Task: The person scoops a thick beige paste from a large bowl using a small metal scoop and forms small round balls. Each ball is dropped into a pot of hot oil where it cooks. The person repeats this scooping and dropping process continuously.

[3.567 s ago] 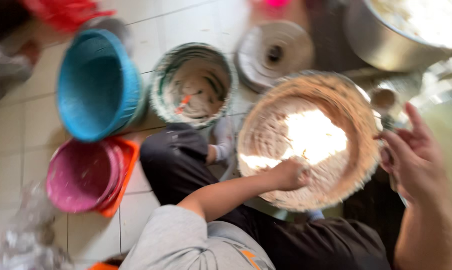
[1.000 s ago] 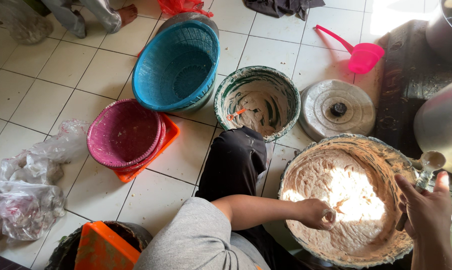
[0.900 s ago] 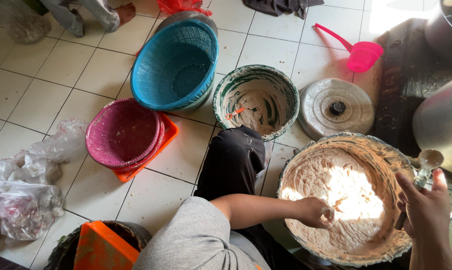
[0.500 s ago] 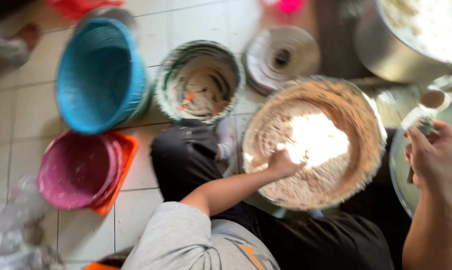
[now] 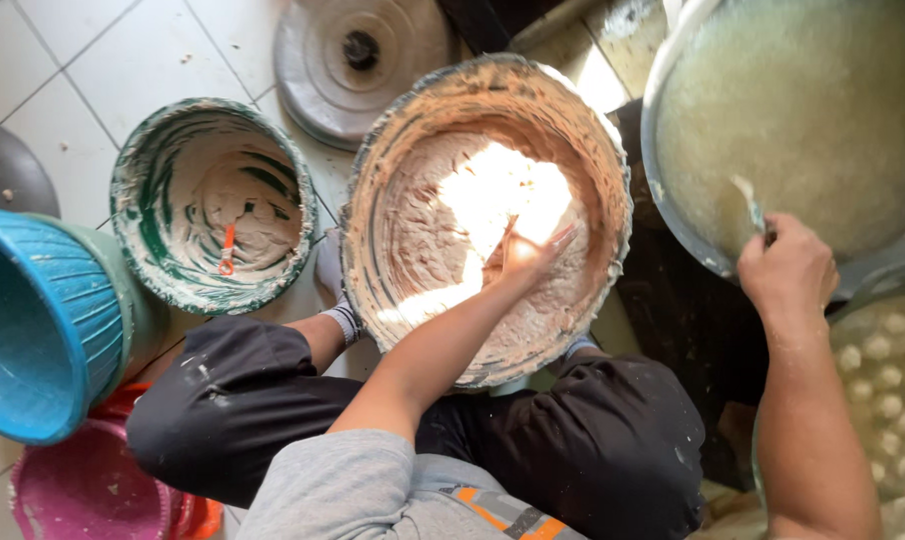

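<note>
I sit on a tiled floor with a round basin [image 5: 371,190] smeared with pale dough between my legs. My left hand [image 5: 529,252] reaches into it with fingers spread, touching the dough on the inner wall. My right hand [image 5: 787,266] is closed on the handle of a metal spoon [image 5: 749,202]. The spoon's tip dips into the whitish batter of a large metal pot [image 5: 665,215] at the upper right.
A green basin [image 5: 138,240] with dough residue and a small orange tool [image 5: 228,250] stands left. A blue basket [image 5: 33,320] and a pink basket [image 5: 83,490] lie further left. A round metal lid [image 5: 363,50] lies behind. A tray of pale dough balls [image 5: 888,370] is at right.
My right hand has carried the spoon up and into the large pot. My left hand stays in the dough basin. The view has swung right and closer.
</note>
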